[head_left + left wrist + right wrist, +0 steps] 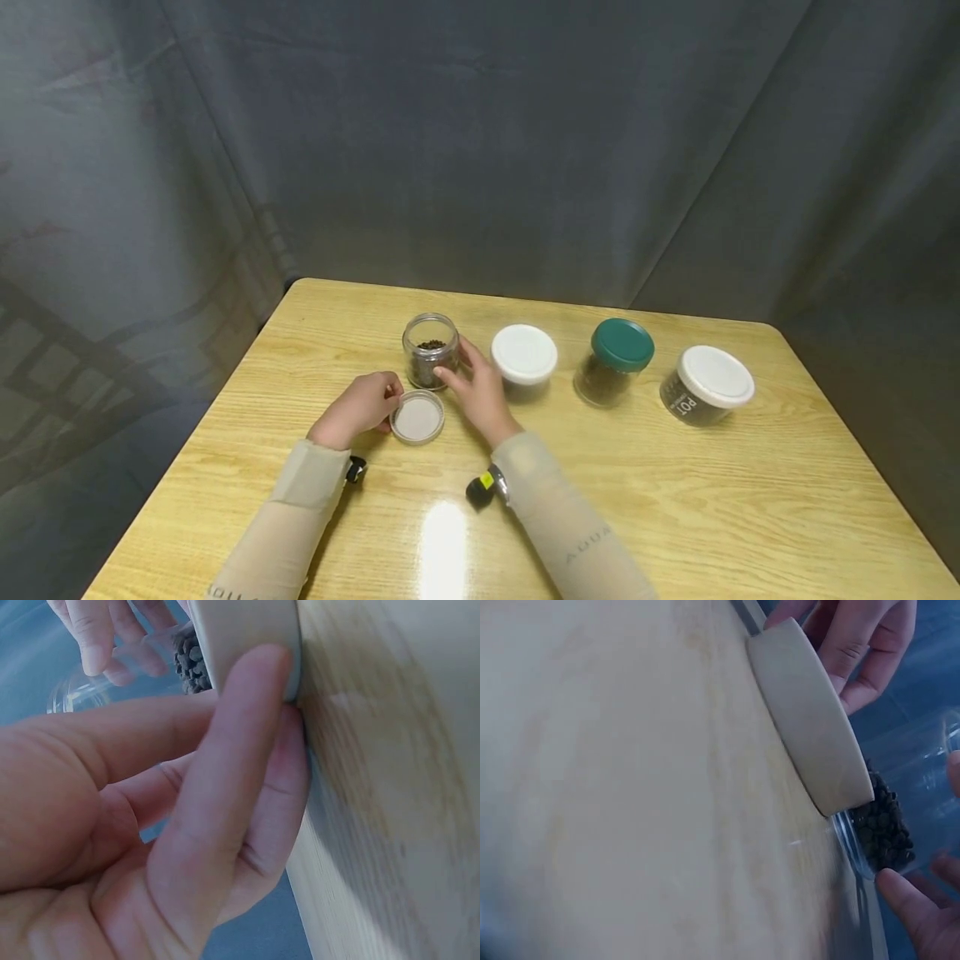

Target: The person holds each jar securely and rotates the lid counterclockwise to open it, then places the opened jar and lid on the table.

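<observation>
An uncapped clear jar (431,354) stands upright at the left of the table, with small dark bean-like pieces (885,829) in its bottom. My right hand (480,394) holds this jar from its right side, thumb toward the front and fingers along the far side. Just in front of the jar a cream round lid (417,417) lies on the table with its hollow side up. The left hand (362,408) pinches the lid's left edge between thumb and fingers, seen close in the left wrist view, where the lid's side (255,634) rests against the wood.
Right of the jar, in a row, stand a white-lidded container (524,356), a green-lidded jar (615,360) of dark contents and a white-lidded dark pot (707,385) with lettering. Behind the wooden table (675,508) hangs a grey curtain (480,167).
</observation>
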Demonstrator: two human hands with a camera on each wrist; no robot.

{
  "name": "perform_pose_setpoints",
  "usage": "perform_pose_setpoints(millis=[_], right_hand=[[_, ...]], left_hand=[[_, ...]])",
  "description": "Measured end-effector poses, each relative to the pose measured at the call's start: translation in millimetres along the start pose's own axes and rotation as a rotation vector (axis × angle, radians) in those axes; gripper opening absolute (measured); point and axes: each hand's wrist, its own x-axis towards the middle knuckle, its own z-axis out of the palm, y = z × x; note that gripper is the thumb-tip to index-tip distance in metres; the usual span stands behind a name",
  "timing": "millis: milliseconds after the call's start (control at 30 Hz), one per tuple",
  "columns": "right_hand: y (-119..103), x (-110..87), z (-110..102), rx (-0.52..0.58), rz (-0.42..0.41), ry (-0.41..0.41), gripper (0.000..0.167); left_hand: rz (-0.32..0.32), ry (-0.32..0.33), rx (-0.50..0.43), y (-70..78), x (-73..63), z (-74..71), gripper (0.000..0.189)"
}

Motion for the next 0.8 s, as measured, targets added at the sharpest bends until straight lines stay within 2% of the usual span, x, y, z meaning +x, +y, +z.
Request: perform_pose_setpoints(millis=[200,433,500,633,700,800], right_hand=[[-3,-2.7,0,-0.033,0.033,-0.013,0.078],[-13,-13.1,-6,0.005,0.058,-0.077,0.074],[-16,-18.9,-9,0.008,0.075,-0.085,0.074],[-23,-30.9,-21,0.049,0.069,-0.084,0.067],[-27,-36.5,-29,0.064,0.04,-0.072,0.058],[-31,-44.3,-43,0.054,-0.022,-0.04,0.041]], left_hand=[[-0.007,-0.014,-0.026,-2.3,2.3,-1.7,0.004],[0.02,-0.013,-0.033,-2.9,1.7,-3.9,0.004],[0.037,0.002,0.004,-3.5,2.1,-4.5,0.004],[0.093,0.066,0.146,-2.9,2.8,-6.8,0.004],[0.118,0.1,0.213,-1.4,2.3,-7.9,0.005],[0.139,0.14,0.256,3.3,-0.2,-8.9,0.008]])
